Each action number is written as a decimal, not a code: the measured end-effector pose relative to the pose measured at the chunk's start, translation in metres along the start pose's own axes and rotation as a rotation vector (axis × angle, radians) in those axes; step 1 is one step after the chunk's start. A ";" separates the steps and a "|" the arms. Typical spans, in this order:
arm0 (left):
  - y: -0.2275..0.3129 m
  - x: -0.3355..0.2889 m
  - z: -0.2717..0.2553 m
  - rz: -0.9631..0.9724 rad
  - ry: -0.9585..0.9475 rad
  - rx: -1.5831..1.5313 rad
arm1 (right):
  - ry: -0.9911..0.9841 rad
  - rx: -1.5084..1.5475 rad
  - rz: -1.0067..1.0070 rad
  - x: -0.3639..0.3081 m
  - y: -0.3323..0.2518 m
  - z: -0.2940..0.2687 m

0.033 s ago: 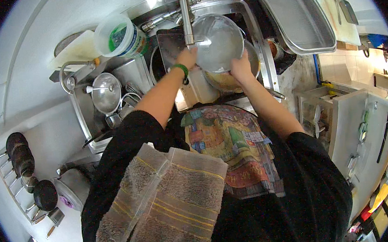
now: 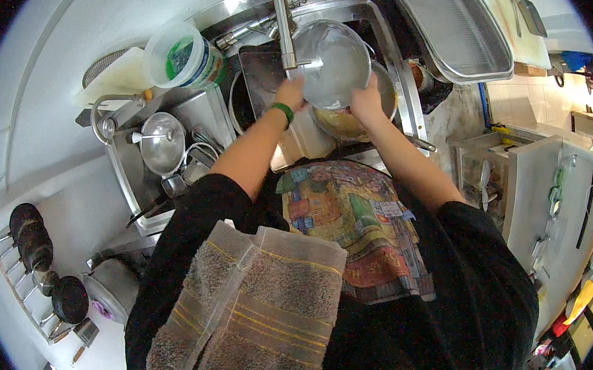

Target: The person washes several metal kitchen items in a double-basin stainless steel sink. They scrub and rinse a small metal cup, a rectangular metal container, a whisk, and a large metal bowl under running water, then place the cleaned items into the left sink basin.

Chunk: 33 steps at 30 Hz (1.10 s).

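Note:
A round, pale grey bowl (image 2: pixel 333 64) is tilted under the faucet (image 2: pixel 286 32), its shiny wet inside facing up. My right hand (image 2: pixel 367 100) grips its lower right rim. At the lower left rim is my left hand (image 2: pixel 290 94), wearing a green wristband, its slightly blurred fingers closed at the edge. Beneath the bowl, partly hidden, a round pan (image 2: pixel 344 125) with yellowish contents or residue sits in the sink (image 2: pixel 409 95). Left of my left hand stand a flat metal sheet (image 2: pixel 259 74) and a dark pot (image 2: pixel 239 103), mostly covered.
A clear plastic tub (image 2: pixel 177 57) with a green scrubber stands behind left. A metal basin (image 2: pixel 126 174) holds a strainer-like bowl (image 2: pixel 163 142) and utensils. A large perforated tray (image 2: pixel 453 20) lies at right. A grey towel (image 2: pixel 250 296) hangs over my front.
The bowl has risen very slightly, with my right hand on its rim. My left hand has shifted a little down and to the right along the edge.

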<state>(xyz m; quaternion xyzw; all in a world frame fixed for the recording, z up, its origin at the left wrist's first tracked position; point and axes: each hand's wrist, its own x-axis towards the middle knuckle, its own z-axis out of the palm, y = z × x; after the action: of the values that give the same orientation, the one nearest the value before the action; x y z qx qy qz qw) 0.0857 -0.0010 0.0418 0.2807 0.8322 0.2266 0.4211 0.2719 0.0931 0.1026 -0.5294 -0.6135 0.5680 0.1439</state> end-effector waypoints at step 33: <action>0.025 0.029 0.045 -0.506 -0.055 -1.113 | 0.069 0.591 0.103 0.031 -0.007 0.059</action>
<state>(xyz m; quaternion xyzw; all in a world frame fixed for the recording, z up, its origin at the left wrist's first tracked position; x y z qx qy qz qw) 0.1163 0.0427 0.0161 -0.1822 0.6185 0.5130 0.5666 0.2107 0.0876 0.0769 -0.5140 -0.3887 0.7101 0.2836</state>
